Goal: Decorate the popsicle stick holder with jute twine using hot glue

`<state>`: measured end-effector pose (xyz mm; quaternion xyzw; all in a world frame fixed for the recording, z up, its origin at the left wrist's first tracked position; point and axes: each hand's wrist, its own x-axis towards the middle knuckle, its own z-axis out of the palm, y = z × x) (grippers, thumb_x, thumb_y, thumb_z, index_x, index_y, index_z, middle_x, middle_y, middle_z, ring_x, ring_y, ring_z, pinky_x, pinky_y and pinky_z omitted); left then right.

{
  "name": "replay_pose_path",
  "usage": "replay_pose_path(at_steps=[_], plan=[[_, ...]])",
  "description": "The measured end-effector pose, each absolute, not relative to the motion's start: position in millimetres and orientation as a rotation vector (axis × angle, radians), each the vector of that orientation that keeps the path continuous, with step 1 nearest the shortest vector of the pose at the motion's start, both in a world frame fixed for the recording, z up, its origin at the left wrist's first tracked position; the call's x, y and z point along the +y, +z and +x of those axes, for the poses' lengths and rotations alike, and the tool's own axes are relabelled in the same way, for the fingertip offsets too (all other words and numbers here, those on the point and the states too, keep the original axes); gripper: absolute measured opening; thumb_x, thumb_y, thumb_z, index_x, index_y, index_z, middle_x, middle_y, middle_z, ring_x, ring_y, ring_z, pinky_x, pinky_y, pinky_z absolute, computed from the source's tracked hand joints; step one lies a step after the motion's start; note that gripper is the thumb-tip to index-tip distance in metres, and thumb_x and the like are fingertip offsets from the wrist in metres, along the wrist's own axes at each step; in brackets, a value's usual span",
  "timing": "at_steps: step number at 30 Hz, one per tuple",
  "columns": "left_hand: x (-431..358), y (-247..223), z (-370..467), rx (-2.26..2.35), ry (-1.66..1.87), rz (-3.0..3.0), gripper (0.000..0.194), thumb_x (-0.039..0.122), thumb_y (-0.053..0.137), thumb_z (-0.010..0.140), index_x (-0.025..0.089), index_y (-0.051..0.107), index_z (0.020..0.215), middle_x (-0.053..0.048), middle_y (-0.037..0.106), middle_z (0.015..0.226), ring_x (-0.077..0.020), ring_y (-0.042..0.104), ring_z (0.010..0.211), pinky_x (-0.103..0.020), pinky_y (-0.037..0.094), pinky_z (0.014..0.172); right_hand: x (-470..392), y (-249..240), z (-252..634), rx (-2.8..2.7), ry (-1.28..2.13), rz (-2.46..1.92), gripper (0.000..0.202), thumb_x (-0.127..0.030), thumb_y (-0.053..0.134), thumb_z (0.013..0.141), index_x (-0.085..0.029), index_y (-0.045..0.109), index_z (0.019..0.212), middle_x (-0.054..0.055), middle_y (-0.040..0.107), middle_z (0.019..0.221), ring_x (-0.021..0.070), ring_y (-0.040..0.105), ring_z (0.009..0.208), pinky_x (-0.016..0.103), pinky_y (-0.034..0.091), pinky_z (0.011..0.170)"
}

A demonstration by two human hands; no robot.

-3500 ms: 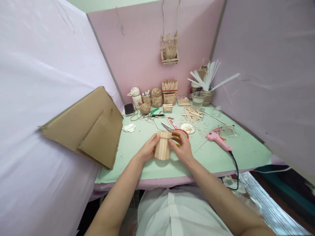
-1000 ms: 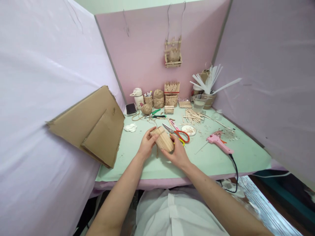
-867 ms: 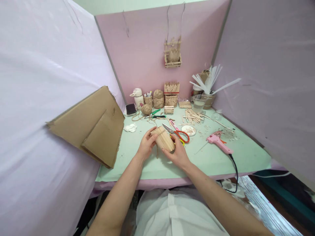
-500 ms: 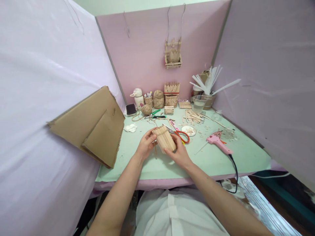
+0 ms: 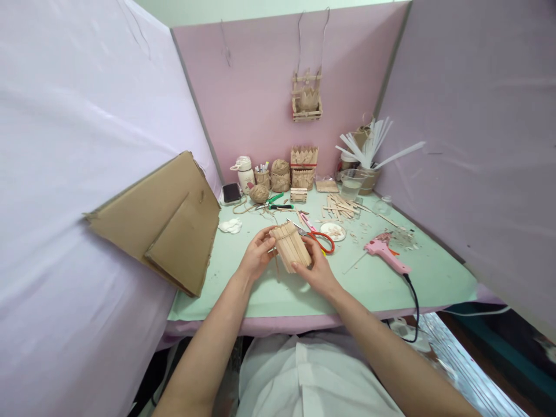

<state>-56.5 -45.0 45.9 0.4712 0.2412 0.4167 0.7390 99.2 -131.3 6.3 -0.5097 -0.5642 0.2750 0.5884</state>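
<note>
Between my two hands, a small holder made of wooden craft sticks [image 5: 292, 248] is held tilted above the table. A band of twine [image 5: 285, 233] runs around it near its upper end, and a loose strand hangs down beside my left fingers. My left hand [image 5: 259, 252] grips the upper left side, thumb on the front. My right hand [image 5: 319, 265] closes on the lower right side, with the thumb along the bottom edge. Red-handled scissors [image 5: 325, 242] lie just behind my right hand, partly hidden by the holder.
A pink glue gun [image 5: 388, 256] lies at right, its cord running off the front edge. Behind are loose craft sticks [image 5: 341, 206], a white dish [image 5: 333, 231], green-handled pliers [image 5: 278, 205] and a twine ball [image 5: 259, 193]. Folded cardboard [image 5: 165, 226] leans at left.
Both hands keep their grip on the craft-stick holder, which has turned very slightly. The hanging twine strand has shifted a little to the right. Nothing else on the table has moved.
</note>
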Motion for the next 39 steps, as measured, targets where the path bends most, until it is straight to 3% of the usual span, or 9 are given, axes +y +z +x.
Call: replay_pose_path(at_steps=[5, 10, 22, 27, 34, 39], plan=[[-45, 46, -57, 0.478, 0.927, 1.005, 0.043, 0.039, 0.069, 0.073, 0.023, 0.059, 0.112, -0.006, 0.061, 0.117, -0.0196, 0.057, 0.101, -0.03, 0.044, 0.081, -131, 8, 100, -1.215, 0.861, -1.069, 0.066, -0.044, 0.067, 0.073, -0.023, 0.036, 0.127, 0.011, 0.056, 0.115, 0.0251, 0.057, 0.103, 0.04, 0.049, 0.083], [-46, 43, -58, 0.458, 0.824, 0.973, 0.047, 0.049, 0.061, 0.078, 0.019, 0.061, 0.113, -0.009, 0.064, 0.114, -0.0246, 0.057, 0.106, -0.034, 0.044, 0.085, -130, 5, 101, -1.092, 1.205, -0.802, 0.067, -0.048, 0.069, 0.07, -0.027, 0.039, 0.126, 0.009, 0.06, 0.112, 0.0243, 0.06, 0.1, 0.038, 0.048, 0.082], [-51, 38, -61, 0.319, 0.515, 1.112, 0.073, 0.047, 0.082, 0.055, 0.015, 0.059, 0.117, -0.016, 0.064, 0.112, -0.0308, 0.06, 0.103, -0.039, 0.045, 0.087, -140, 20, 96, -0.998, 1.632, -0.481, 0.049, -0.045, 0.067, 0.074, -0.022, 0.054, 0.115, 0.007, 0.064, 0.105, 0.0187, 0.061, 0.088, 0.033, 0.048, 0.076], [-54, 42, -62, 0.282, 0.412, 1.166, 0.083, 0.051, 0.08, 0.054, 0.015, 0.056, 0.124, -0.017, 0.06, 0.119, -0.034, 0.056, 0.111, -0.041, 0.045, 0.09, -141, 21, 96, -1.017, 1.635, -0.495, 0.051, -0.046, 0.065, 0.075, -0.021, 0.054, 0.118, 0.008, 0.063, 0.108, 0.0193, 0.06, 0.093, 0.033, 0.048, 0.078], [-55, 43, -60, 0.196, 0.451, 1.188, 0.077, 0.048, 0.081, 0.053, 0.015, 0.06, 0.12, -0.018, 0.057, 0.126, -0.037, 0.052, 0.117, -0.045, 0.044, 0.093, -137, 18, 95, -1.005, 1.578, -0.657, 0.042, -0.049, 0.062, 0.077, -0.021, 0.059, 0.108, 0.007, 0.064, 0.104, 0.02, 0.061, 0.092, 0.035, 0.049, 0.081], [-52, 44, -59, 0.285, 0.653, 1.114, 0.063, 0.044, 0.076, 0.062, 0.012, 0.062, 0.114, -0.019, 0.06, 0.121, -0.0361, 0.054, 0.116, -0.047, 0.045, 0.094, -136, 15, 101, -1.12, 1.082, -1.025, 0.032, -0.049, 0.056, 0.081, -0.02, 0.063, 0.093, 0.006, 0.065, 0.095, 0.0185, 0.061, 0.086, 0.034, 0.051, 0.077]])
